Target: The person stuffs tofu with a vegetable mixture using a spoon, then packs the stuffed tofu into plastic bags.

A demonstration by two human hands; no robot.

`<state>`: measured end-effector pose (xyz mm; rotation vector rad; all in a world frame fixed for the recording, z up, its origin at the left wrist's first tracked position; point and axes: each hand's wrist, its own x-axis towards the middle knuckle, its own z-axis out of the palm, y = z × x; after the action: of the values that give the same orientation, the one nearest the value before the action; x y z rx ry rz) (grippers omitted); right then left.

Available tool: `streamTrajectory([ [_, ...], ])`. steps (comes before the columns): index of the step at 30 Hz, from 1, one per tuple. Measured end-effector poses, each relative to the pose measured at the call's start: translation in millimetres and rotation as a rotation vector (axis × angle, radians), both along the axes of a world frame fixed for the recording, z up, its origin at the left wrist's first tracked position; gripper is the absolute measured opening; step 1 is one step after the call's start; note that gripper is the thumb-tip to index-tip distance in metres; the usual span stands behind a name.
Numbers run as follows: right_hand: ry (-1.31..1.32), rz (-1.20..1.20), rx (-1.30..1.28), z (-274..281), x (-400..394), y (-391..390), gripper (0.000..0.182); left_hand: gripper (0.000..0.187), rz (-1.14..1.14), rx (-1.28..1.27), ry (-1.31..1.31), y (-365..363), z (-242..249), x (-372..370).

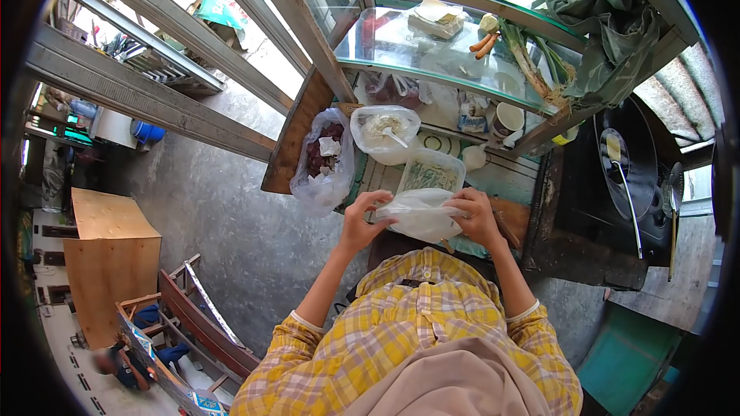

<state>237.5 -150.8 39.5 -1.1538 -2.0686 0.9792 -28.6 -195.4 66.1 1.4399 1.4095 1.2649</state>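
Between my hands a clear plastic bag (pixel 422 214) is stretched along its top edge, low in front of my body. My left hand (pixel 364 218) pinches its left end, and my right hand (pixel 475 217) grips its right end. Just behind the bag stands a clear plastic container (pixel 433 171) with thin greenish pieces in it, partly covered by the bag. Beyond that is a plastic-lined tub (pixel 385 132) of pale, whitish contents with a white spoon (pixel 395 137) in it. To its left sits an open plastic bag (pixel 322 156) of dark red pieces.
Glass shelves (pixel 455 69) rise over the counter, holding leafy green onions (pixel 532 62) and carrots (pixel 486 47). On the right, a black wok (pixel 628 154) with a long-handled spatula (pixel 626 185) sits on the stove. A paper cup (pixel 508 119) stands under the shelf. Another person (pixel 127 364) is at the lower left.
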Motion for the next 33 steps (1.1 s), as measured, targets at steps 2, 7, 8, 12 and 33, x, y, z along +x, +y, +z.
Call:
streamTrajectory([
  [2,0.010,0.001,0.001,-1,-2,-1,0.025,0.020,-0.054,-0.038,0.013,-2,-7,2],
  [7,0.024,-0.011,-0.005,1,-4,2,0.023,0.021,-0.139,-0.010,0.114,0,-31,-5],
  [8,0.028,-0.010,0.000,1,-3,2,0.023,0.021,-0.129,0.001,0.124,0,-35,-7],
  [12,0.047,-0.021,0.022,2,-2,3,0.024,0.020,-0.073,-0.062,0.144,0,-32,-10],
  [33,-0.280,0.003,0.127,53,-15,5,0.029,0.064,-0.210,-0.225,0.097,3,-29,2],
])
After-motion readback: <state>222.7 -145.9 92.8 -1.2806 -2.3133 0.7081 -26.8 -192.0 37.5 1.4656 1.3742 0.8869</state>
